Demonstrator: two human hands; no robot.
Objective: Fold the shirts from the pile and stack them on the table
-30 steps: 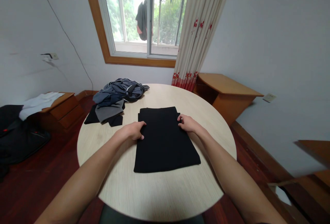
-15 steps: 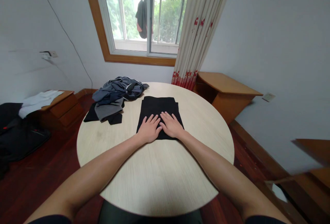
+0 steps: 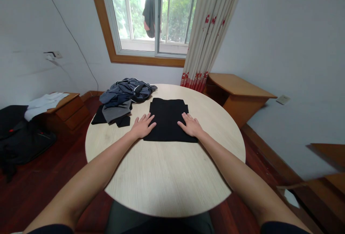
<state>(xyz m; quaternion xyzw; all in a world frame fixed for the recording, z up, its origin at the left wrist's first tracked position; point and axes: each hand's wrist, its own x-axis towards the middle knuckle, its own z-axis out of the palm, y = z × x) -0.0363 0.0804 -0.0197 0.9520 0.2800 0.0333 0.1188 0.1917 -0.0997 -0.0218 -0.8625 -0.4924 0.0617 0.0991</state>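
The round tabletop [image 3: 167,176] has its near edge in front of the person. The folded black cloth [image 3: 167,122] lies flat beyond the tabletop's center, toward the far edge. Its near edge is roughly parallel to the person; its outline narrows away from the person, with a small step at each far corner.

The left hand [image 3: 143,126] is palm down, fingers extended and spread, overlapping the left edge of the cloth near its near-left corner. The right hand [image 3: 190,125] is palm down, fingers likewise extended and spread, overlapping the right edge near the near-right corner. Both hands contact the cloth flat, without a grip.

The garment pile [image 3: 126,93], blue-gray with white piping, sits at the far-left edge of the tabletop. Gray and black fabric extends from its near side, apart from the cloth.

Beyond the far edge are the window [image 3: 175,18] and, to its right, the patterned curtain [image 3: 210,29].
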